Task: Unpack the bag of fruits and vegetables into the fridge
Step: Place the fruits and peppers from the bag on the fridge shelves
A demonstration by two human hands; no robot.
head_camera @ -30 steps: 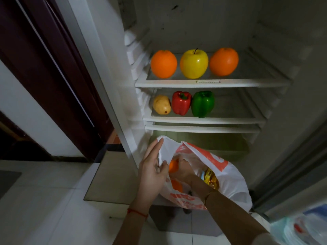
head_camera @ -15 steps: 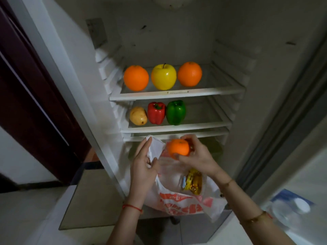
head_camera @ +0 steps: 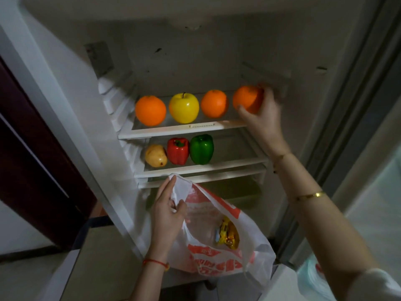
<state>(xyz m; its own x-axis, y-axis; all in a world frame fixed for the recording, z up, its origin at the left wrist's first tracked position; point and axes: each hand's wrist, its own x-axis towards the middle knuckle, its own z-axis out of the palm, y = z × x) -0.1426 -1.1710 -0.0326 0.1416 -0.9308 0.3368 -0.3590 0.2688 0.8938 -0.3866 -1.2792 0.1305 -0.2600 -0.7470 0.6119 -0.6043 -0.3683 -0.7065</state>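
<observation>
My right hand grips an orange at the right end of the upper fridge shelf, beside another orange, a yellow apple and a third orange. The shelf below carries a potato, a red pepper and a green pepper. My left hand pinches the rim of a white and orange plastic bag in front of the fridge; a yellow packet lies inside it.
The fridge's left wall and a dark red door stand to the left. Below the shelves sits a crisper drawer. The fridge's right frame rises on the right, and a pale bag lies at the bottom right.
My right hand lifted an orange out of the bag and carried it up to the right end of the upper shelf. My left hand kept hold of the bag.
</observation>
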